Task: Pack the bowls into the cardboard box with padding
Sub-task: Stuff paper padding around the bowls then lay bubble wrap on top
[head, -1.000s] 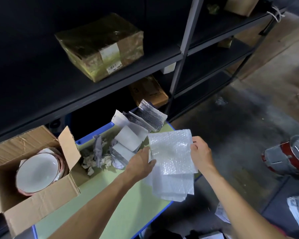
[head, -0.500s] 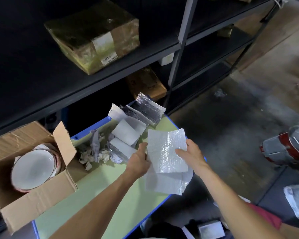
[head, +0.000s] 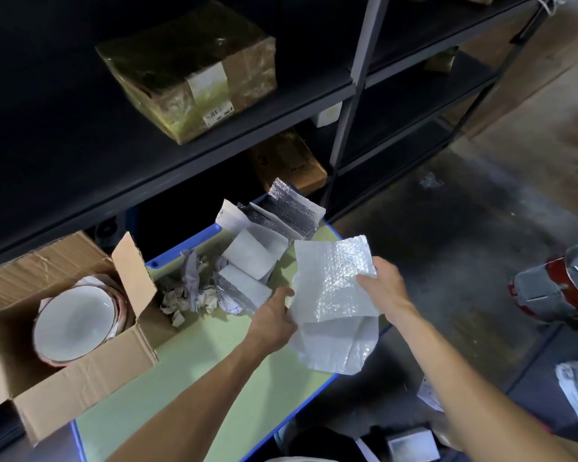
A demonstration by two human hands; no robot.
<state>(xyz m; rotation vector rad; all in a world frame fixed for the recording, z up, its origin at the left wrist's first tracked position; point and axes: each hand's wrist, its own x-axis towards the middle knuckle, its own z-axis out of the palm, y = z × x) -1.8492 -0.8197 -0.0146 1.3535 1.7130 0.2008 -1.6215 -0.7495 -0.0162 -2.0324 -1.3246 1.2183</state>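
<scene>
Left grip [head: 274,320] and right grip [head: 386,288] pinch opposite edges of the clear bubble-wrap sheet [head: 334,295]. Best carry it spread over the white round bowls [head: 70,325] in the brown cardboard box [head: 80,375], lower left.

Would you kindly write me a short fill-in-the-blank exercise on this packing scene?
The cardboard box, on the person's ___ side, holds the bowls.
The left hand and right hand both grip the bubble wrap at a blue-rimmed, pale ___ tabletop.
The box's top is ___.
Missing: left; green; open.

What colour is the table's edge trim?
Blue edge trim, pale green top; head view.
</scene>
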